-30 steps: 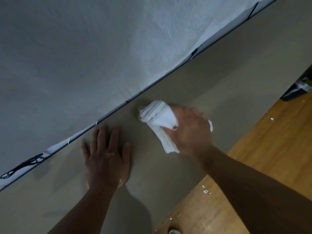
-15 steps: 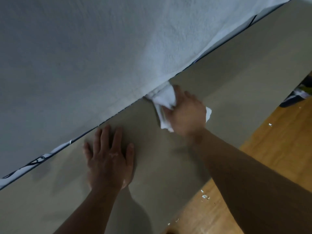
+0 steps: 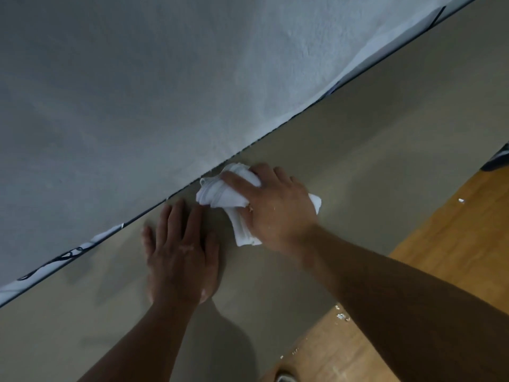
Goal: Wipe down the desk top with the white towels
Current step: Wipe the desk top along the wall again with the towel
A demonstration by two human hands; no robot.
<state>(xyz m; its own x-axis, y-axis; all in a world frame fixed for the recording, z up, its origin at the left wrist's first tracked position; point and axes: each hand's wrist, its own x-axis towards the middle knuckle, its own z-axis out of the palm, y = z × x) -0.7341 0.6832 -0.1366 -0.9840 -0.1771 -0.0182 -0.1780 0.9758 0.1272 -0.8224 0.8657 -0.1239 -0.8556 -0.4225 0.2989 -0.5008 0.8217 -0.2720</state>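
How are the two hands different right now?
The left hand lies flat with straight fingers and holds nothing; the right hand curls round the white towel. The left hand touches the desk top directly; the right hand presses the towel onto it. The right hand reaches closer to the wall than the left hand. Both are down on the desk top.

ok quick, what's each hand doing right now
left hand: open, fingers straight, flat on the desk top.
right hand: closed, gripping the bunched white towel.
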